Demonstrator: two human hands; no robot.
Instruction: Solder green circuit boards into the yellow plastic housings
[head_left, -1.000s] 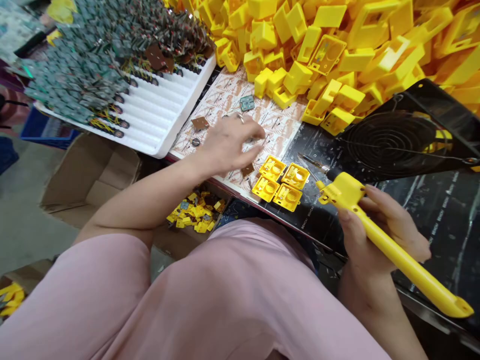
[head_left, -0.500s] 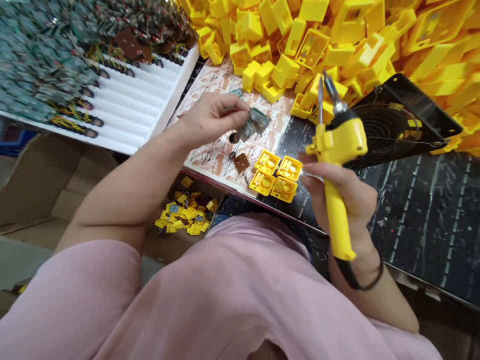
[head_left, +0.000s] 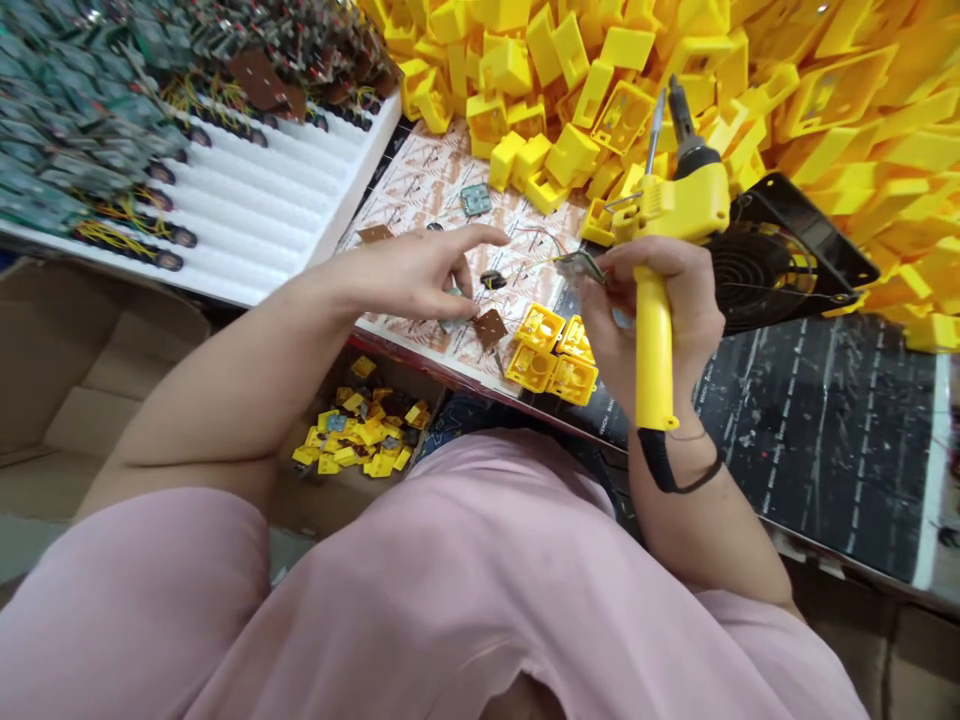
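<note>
My right hand (head_left: 660,300) is closed round a yellow soldering iron (head_left: 664,250) held upright, tip pointing up, and its fingertips also pinch a small circuit board (head_left: 577,265) with thin wires. My left hand (head_left: 416,275) reaches over the patterned mat (head_left: 427,180), index finger stretched out, thumb and middle finger pinching a small grey part (head_left: 452,300). A brown board (head_left: 490,327) and a black round part (head_left: 493,279) lie just right of it. Several yellow square housings (head_left: 555,355) sit in a cluster at the mat's near edge, below my right hand.
A big heap of yellow plastic housings (head_left: 675,60) fills the back. A white foam tray (head_left: 255,220) with wired circuit boards (head_left: 82,100) stands at left. A black fan (head_left: 772,265) sits right of my hand. Below the table edge, a cardboard box (head_left: 105,370) and yellow scraps (head_left: 360,430).
The circuit board passed from my left hand to my right hand's fingertips. My left hand dropped to the mat and pinched a small part. The soldering iron stayed upright.
</note>
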